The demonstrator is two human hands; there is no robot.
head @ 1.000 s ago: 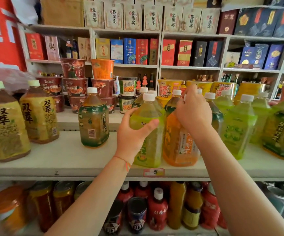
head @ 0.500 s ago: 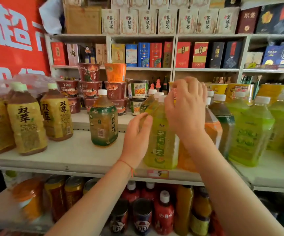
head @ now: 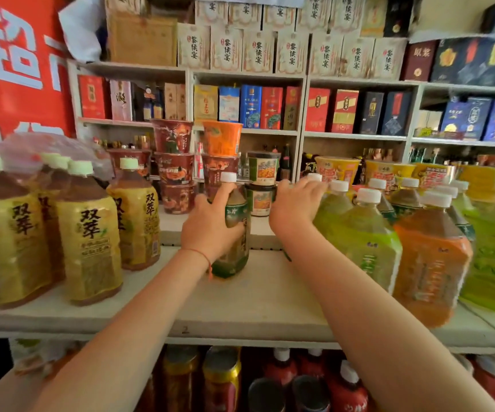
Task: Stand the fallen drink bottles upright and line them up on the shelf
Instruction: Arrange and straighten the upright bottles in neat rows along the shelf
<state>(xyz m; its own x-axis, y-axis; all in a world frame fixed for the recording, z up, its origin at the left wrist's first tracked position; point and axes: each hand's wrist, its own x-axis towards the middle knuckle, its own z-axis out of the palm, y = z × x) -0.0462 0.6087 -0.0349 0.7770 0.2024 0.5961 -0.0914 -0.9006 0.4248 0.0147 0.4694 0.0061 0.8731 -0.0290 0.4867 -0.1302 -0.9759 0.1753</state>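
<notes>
- Left hand (head: 210, 230) grips upright dark-green-labelled plastic bottle (head: 236, 233) mid white shelf (head: 255, 307); bare board ahead to front edge.
- Right hand (head: 295, 208), fingers curled, rests on pale-green bottle (head: 359, 242) top; grip unclear.

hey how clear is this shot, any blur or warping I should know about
Head view: the middle is fairly sharp, with the left hand gripping the dark green bottle readable; yellow-label bottles at left and the orange bottle at right smear; wide-angle bowing bends the shelf edge; lighting is soft, with no strong glare.

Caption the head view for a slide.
Left hand grips a dark green tea bottle upright on the shelf; right hand reaches among light green bottles.
</notes>
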